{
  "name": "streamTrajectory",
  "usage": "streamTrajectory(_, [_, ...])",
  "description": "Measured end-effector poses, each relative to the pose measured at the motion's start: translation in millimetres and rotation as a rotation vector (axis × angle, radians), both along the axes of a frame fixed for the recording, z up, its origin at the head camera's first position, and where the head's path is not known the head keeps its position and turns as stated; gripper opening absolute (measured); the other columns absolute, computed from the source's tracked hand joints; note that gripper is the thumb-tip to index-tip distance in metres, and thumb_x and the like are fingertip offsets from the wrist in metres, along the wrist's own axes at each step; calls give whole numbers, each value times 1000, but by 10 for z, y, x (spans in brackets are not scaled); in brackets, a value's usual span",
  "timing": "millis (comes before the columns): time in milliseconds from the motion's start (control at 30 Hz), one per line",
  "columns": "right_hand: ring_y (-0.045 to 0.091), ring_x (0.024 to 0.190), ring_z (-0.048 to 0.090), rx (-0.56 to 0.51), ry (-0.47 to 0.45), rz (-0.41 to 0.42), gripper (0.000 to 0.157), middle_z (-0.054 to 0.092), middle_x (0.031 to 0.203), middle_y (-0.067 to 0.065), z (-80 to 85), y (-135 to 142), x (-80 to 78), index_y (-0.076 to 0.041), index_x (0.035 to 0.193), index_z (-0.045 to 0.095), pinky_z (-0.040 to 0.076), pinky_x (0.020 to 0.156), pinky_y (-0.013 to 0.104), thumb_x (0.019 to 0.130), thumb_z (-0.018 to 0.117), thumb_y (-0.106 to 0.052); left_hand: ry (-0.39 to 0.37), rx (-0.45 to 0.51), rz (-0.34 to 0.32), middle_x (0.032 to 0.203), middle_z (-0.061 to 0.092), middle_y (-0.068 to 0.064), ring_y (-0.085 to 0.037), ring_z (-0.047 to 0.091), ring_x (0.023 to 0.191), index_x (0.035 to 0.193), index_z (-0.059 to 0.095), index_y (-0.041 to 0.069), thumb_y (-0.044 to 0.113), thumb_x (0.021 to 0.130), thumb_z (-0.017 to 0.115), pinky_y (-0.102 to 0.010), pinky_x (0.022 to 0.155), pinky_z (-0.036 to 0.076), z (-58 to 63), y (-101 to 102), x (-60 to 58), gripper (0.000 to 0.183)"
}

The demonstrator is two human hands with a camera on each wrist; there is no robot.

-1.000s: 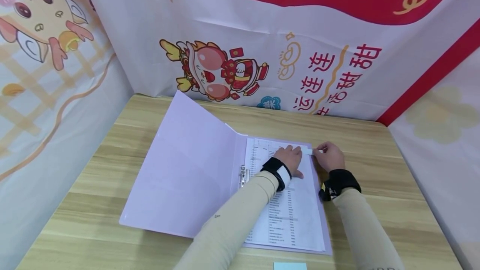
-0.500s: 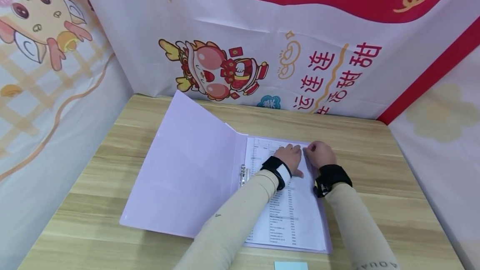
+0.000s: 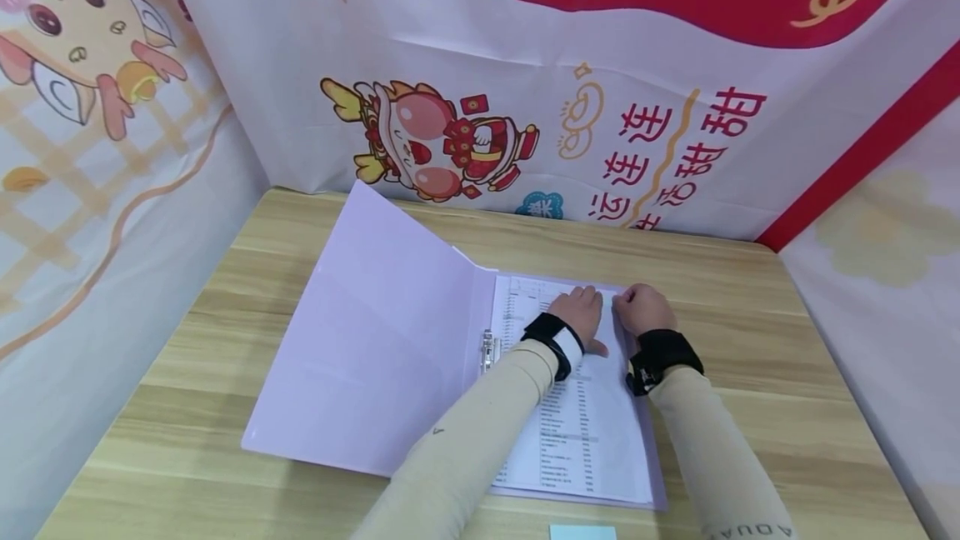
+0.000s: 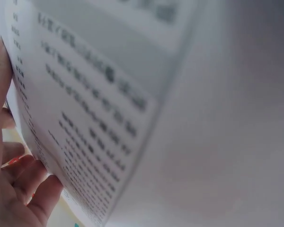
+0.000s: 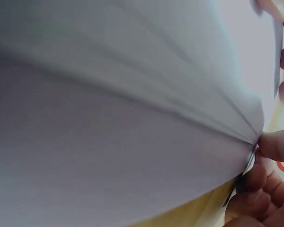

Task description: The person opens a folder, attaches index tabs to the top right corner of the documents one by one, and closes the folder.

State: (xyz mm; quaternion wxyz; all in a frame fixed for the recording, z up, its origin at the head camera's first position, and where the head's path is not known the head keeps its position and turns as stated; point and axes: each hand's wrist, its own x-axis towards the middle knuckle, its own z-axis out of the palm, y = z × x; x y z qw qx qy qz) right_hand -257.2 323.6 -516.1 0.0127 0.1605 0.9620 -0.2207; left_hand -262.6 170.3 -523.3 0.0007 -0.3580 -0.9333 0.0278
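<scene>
A lilac ring binder (image 3: 375,340) lies with its cover swung back to the left, and printed sheets (image 3: 570,457) rest on its right half. My left hand (image 3: 577,315) lies on the upper part of the top sheet, fingers extended and pressing on the print. Just to its right, my right hand (image 3: 645,311) is at the top right corner of the sheets. In the right wrist view its thumb (image 5: 277,144) presses down at the paper's edge, with the other fingers curled below; the sheets crease toward this pinch. The pale strip seen earlier is hidden there.
The metal ring clip (image 3: 489,350) sits along the binder's spine. A light blue sticky pad (image 3: 582,532) lies at the front edge of the wooden table (image 3: 750,315). Printed cloth walls (image 3: 480,40) enclose the back and sides.
My right hand has moved left onto the sheets' corner, and the pale strip between the hands has gone from view. My left hand stays in place on the page.
</scene>
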Motion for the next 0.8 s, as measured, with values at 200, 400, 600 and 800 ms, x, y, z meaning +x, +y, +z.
streamTrajectory(200, [26, 75, 57, -23, -63, 42, 24, 60, 79, 8, 1, 1, -12, -5, 87, 63, 40, 62, 33, 98, 63, -26, -22, -53, 0, 134, 54, 0, -15, 50, 120, 148, 51, 17, 80, 80, 63, -27, 94, 49, -37, -5, -54, 94])
streamTrajectory(400, [25, 71, 56, -19, -75, 42, 23, 59, 76, 7, 86, 48, 43, -6, 82, 61, 39, 60, 32, 96, 60, -24, -46, -24, -28, 133, 56, -1, -17, 53, 118, 142, 58, 19, 76, 81, 66, -29, 93, 50, -10, 0, -58, 84])
streamTrajectory(600, [26, 75, 58, -7, -56, 19, 24, 62, 79, 8, 91, 56, 55, -5, 83, 63, 40, 62, 33, 96, 59, -25, -65, -20, -37, 135, 56, -2, -17, 53, 119, 142, 57, 21, 73, 84, 66, -30, 95, 49, 36, -14, -27, 78])
streamTrajectory(800, [27, 77, 59, -7, -33, 21, 26, 63, 81, 10, 42, 14, -1, -4, 85, 63, 41, 63, 33, 98, 62, -27, -15, -1, -26, 132, 58, -2, -16, 54, 118, 140, 59, 18, 72, 82, 68, -29, 92, 51, 86, -42, 41, 80])
